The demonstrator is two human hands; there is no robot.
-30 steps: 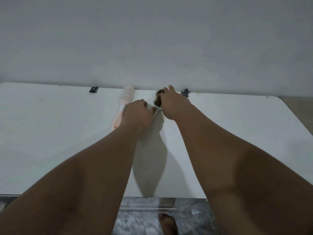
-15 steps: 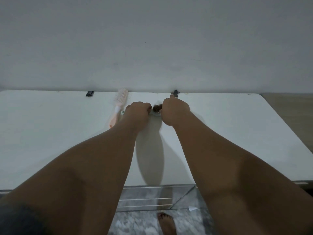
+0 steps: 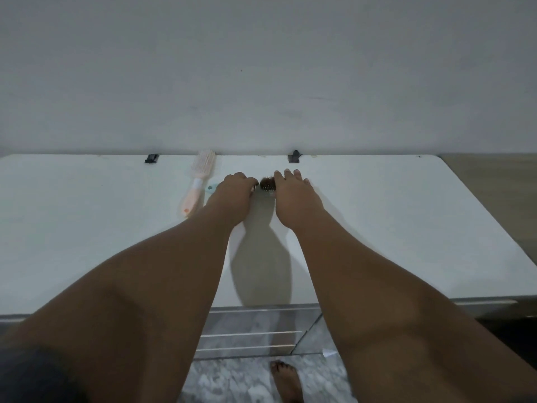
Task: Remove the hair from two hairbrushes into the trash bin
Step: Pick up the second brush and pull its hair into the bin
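A pink hairbrush (image 3: 200, 178) lies on the white table (image 3: 87, 228), bristles up, just left of my left hand. My left hand (image 3: 235, 193) is curled round a second, pale teal hairbrush (image 3: 211, 187); only its handle end shows past my knuckles. A clump of brown hair (image 3: 266, 183) sits on that brush's bristles between my two hands. My right hand (image 3: 293, 193) lies beside the clump with its fingers stretched out straight, the index finger touching the hair. Its thumb is hidden. No trash bin is in view.
The table stands against a plain wall. Two black clips (image 3: 151, 158) (image 3: 294, 156) sit on its far edge. A wire shelf (image 3: 255, 330) shows below the near edge, and a bare foot (image 3: 286, 379) stands on the marbled floor.
My right hand has uncurled from a fist to straight fingers beside the hair. Both hands sit slightly nearer the table's far edge. The pink brush has not moved.
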